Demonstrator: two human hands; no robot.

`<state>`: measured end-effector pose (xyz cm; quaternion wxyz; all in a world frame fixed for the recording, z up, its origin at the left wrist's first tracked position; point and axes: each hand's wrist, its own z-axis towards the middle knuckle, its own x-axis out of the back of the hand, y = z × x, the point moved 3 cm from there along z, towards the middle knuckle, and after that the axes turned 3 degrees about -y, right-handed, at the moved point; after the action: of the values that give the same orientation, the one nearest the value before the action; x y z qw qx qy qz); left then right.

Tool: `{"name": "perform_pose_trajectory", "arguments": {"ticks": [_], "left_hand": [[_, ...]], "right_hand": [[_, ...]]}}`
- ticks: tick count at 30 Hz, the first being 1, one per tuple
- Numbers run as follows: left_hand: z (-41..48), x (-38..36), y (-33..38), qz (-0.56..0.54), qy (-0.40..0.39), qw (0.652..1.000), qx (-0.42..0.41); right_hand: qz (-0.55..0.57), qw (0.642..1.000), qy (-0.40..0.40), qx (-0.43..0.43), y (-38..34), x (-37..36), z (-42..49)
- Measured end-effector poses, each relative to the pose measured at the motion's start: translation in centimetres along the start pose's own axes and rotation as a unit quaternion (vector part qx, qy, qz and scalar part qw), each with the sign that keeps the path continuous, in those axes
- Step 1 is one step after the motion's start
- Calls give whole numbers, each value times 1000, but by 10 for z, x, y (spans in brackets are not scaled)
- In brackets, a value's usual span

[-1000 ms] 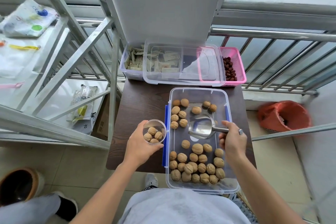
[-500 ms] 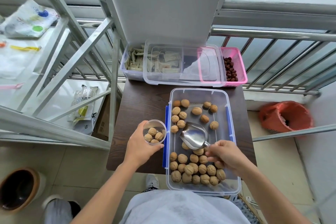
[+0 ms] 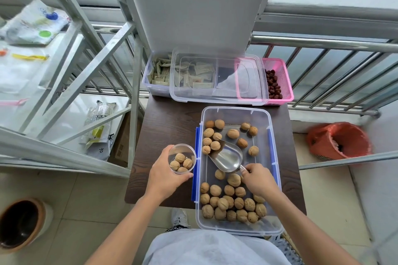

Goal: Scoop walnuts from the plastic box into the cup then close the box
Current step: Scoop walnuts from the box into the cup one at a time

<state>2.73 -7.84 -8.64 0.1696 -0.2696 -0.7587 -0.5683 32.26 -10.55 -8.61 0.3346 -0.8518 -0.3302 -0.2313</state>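
Note:
An open clear plastic box (image 3: pixel 261 115) with blue side clips sits on the dark wooden table (image 3: pixel 168 122) and holds several walnuts (image 3: pixel 229 190). My right hand (image 3: pixel 259 180) grips the short handle of an empty metal scoop (image 3: pixel 227 158), whose bowl lies low inside the box and points toward the walnuts at the far left. My left hand (image 3: pixel 163 175) holds a clear cup (image 3: pixel 182 146) just left of the box; several walnuts lie in it. The box's clear lid (image 3: pixel 217 97) rests across the containers at the back.
Behind the box stand a clear tub of paper packets (image 3: pixel 160 76) and a pink basket of dark red fruit (image 3: pixel 277 82). A metal railing (image 3: pixel 323 42) runs behind. A red bin (image 3: pixel 339 141) stands on the floor at right, a brown pot (image 3: pixel 20 222) at lower left.
My right hand has swung the scoop down and leftward into the box, its mouth now at the far-left walnuts. The cup and my left hand have stayed in place.

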Motion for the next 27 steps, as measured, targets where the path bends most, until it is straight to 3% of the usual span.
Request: {"name": "perform_pose_trajectory", "arguments": {"ticks": [27], "left_hand": [[-1,0,2,-13,-1,1000,3]], "right_hand": [[244,967,25,75,23,-25,17]]}}
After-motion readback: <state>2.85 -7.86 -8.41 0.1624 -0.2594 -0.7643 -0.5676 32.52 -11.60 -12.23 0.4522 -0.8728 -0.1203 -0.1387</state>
